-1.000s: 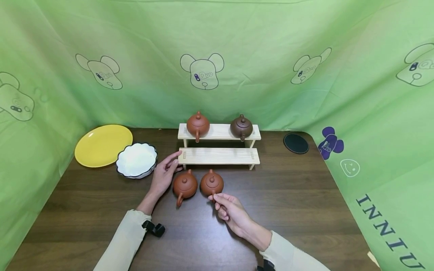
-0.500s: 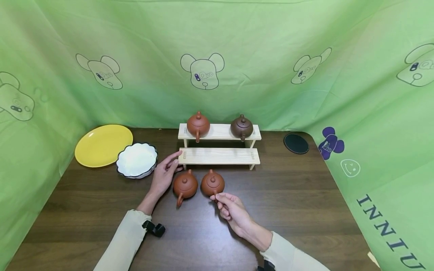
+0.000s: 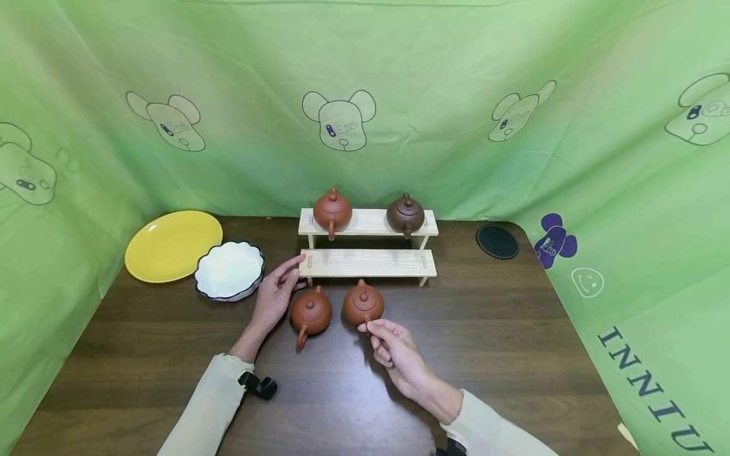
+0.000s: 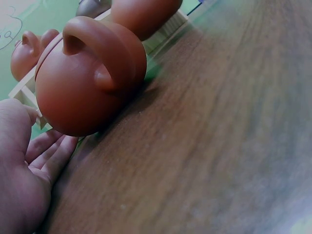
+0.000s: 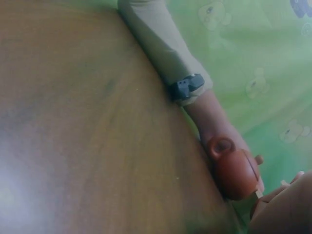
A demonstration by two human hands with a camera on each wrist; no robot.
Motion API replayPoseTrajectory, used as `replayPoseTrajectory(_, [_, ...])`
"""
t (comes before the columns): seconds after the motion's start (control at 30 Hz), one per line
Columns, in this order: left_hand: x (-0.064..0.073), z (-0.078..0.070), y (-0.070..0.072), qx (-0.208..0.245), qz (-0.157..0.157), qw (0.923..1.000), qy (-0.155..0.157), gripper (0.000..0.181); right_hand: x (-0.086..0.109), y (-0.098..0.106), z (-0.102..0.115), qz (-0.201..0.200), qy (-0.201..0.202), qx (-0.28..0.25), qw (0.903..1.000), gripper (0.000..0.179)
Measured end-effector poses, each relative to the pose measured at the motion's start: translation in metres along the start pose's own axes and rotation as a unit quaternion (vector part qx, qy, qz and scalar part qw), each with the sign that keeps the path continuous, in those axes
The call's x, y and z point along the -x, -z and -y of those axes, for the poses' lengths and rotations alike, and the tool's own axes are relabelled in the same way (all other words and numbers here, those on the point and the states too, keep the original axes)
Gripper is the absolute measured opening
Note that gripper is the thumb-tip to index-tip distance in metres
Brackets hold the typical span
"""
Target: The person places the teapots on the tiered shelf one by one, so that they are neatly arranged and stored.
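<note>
The left sleeve (image 3: 202, 408) and right sleeve (image 3: 490, 427) are pale beige; one black device (image 3: 258, 384) sits at each cuff (image 3: 235, 366).

Green cloth (image 3: 433, 114) printed with cartoon animal heads hangs from nine o'clock through twelve to three, dark letters (image 3: 642, 382) at four. The wood-grain table (image 3: 502, 335) catches pale light towards six.

head | held teapot (image 3: 362, 306): handle (image 3: 367, 320) partly behind fingers (image 3: 379, 330) | right sleeve (image 3: 493, 427): cut by bottom edge
</note>
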State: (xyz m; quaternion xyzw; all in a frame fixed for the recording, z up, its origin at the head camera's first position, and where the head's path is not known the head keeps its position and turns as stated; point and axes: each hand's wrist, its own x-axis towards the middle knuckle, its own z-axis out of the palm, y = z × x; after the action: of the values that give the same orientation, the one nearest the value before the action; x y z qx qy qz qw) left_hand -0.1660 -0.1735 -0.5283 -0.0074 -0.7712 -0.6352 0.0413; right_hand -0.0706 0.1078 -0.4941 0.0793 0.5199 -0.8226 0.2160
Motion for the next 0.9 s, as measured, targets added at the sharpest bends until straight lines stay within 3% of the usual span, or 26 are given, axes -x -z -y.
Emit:
replayPoseTrajectory(0.37, [-0.001,0.003,0.001,0.015,-0.003,0.9999,-0.004,0.039,-0.005,-0.006,0.013,0.002,0.029,0.003,0.9996,0.02])
replayPoseTrajectory(0.9, [0.0,0.001,0.0,0.022,-0.002,0.9997,-0.002,0.039,-0.031,-0.019,0.028,-0.008,0.061,-0.011,0.998,0.022])
